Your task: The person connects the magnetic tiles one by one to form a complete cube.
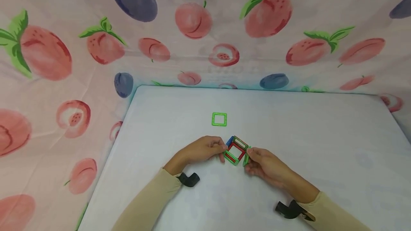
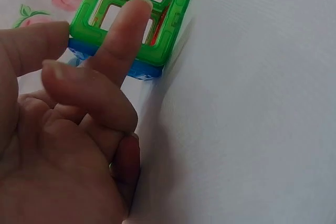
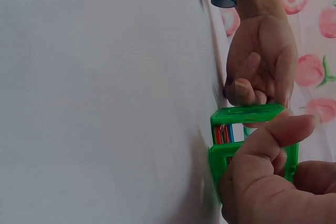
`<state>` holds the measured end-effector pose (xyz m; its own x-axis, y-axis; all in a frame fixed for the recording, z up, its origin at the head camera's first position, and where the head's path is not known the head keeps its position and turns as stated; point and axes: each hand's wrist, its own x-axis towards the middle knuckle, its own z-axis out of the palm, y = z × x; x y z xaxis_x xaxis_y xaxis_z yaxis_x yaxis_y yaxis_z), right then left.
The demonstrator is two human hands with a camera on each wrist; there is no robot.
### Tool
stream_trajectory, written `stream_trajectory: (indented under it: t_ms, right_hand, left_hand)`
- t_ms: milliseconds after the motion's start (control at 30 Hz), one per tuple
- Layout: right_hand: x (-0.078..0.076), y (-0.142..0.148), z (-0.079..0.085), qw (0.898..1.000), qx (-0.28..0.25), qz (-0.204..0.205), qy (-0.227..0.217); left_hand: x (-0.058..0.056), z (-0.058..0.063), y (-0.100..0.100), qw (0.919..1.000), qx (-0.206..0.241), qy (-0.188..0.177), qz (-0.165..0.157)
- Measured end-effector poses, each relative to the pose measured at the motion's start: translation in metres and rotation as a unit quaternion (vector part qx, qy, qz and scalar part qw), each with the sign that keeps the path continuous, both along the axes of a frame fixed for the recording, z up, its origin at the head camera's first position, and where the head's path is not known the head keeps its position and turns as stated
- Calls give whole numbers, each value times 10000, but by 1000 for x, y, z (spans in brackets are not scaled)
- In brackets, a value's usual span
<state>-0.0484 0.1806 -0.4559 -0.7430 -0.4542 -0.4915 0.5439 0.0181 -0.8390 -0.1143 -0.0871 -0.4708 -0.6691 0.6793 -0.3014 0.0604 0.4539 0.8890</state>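
A small box of square magnetic tiles [image 1: 231, 158], with green, red and blue frames, sits on the white table between the hands. My left hand [image 1: 207, 149] grips its left corner. In the left wrist view the thumb meets the edge of a green frame [image 2: 180, 17] and one finger lies across its opening, with a blue tile [image 2: 144, 70] along the side. My right hand [image 1: 266, 165] pinches a separate green square tile [image 1: 246, 159] by its edge, tilted close against the box's right side. In the right wrist view, fingers cover much of that tile [image 3: 216, 167].
One loose green square tile [image 1: 213, 119] lies flat on the table beyond the box. The white tabletop [image 1: 305, 127] reaches back to a fruit-print cloth [image 1: 199, 56] hanging behind and at the left. Black camera mounts [image 1: 189, 179] are worn on both wrists.
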Motion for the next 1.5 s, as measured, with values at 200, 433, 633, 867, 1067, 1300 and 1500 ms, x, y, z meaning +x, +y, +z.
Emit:
stream_trajectory:
  t_ms: [200, 433, 633, 867, 1067, 1300, 1500]
  right_hand:
    - [-7, -7, -2, 9991, 300, 41, 298]
    - [-13, -14, -2, 9975, 538, 104, 449]
    - [-17, -16, -1, 9975, 580, 131, 384]
    - [-22, -15, -2, 9978, 499, 270, 332]
    - [-23, -14, -2, 9955, 740, 401, 432]
    - [-24, -15, 3, 9636, 2305, 38, 1356]
    - [-23, -12, 3, 8914, 3032, 251, 3361]
  left_hand:
    - [-1, 1, -3, 9994, 78, 51, -321]
    - [0, -2, -5, 9977, 196, -241, -607]
    - [1, 0, -5, 9971, 213, -264, -674]
    - [0, 0, -5, 9968, 205, -357, -678]
    - [1, -1, -4, 9979, 105, -190, -610]
    - [-2, -1, -3, 9995, 66, -206, -225]
    - [1, -1, 1, 9992, 92, -245, 291]
